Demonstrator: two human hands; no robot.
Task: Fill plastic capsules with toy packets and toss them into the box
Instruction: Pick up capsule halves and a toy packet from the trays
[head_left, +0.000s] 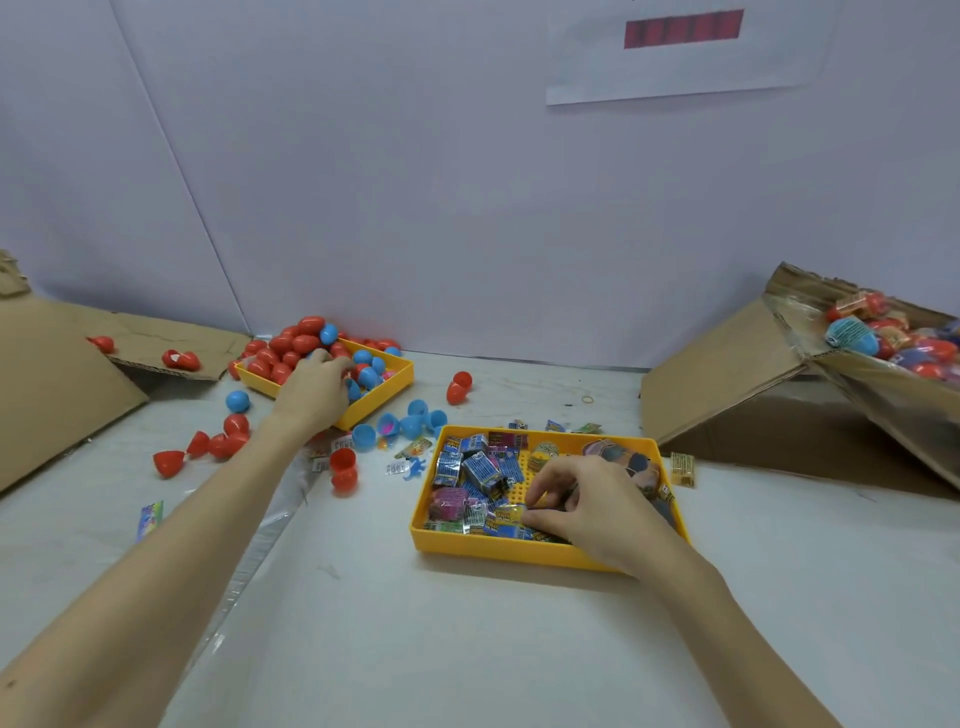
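Left hand: we see our left hand (317, 387) reaching into the far yellow tray (382, 391), fingers curled down among the capsules (291, 344); whether it grips one we cannot tell.
Right hand: our right hand (592, 506) is in the near yellow tray (493, 548), fingertips pinching a toy packet (511, 514).
Trays: two, both yellow, on the white tabletop (467, 649).
Capsules: many red and blue, egg-shaped, piled in the far tray; over ten more, some open, lie loose around it.
Packets: small, mostly blue printed foil, too many to count.
Box: one cardboard box (727, 384) at right, tilted, holding filled capsules.
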